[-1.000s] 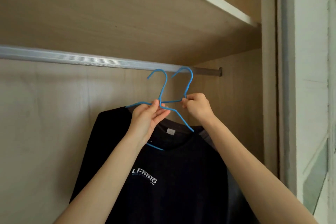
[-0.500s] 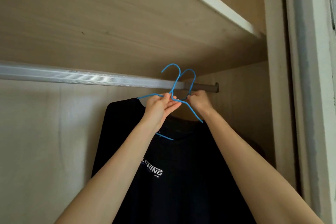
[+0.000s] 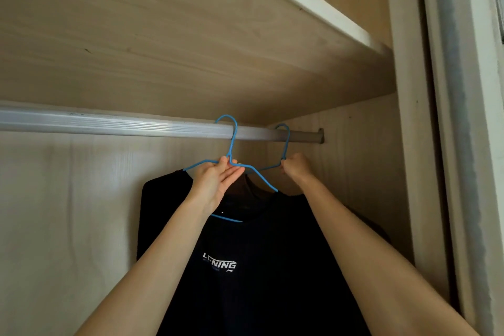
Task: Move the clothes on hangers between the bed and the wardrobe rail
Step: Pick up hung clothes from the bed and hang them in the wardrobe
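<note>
Two blue wire hangers are seen on one silver wardrobe rail [image 3: 117,124], under one wooden shelf [image 3: 174,35]. The left hanger [image 3: 232,142] is hooked over the rail, and the right hanger [image 3: 285,144] is hooked nearer the rail's end at the side wall. One black shirt [image 3: 245,281] with white lettering on the chest is carried by the left hanger and hangs below the rail; a second dark garment [image 3: 365,224] is partly hidden behind it, and its hanger cannot be told for certain. Two bare forearms are raised from below. The left hand [image 3: 215,185] is held palm toward the camera, its thumb and fingers pinched on the left hanger's neck just below the hook. The right hand [image 3: 296,168] is closed in a fist around the base of the right hanger's neck. The hands are held apart.
</note>
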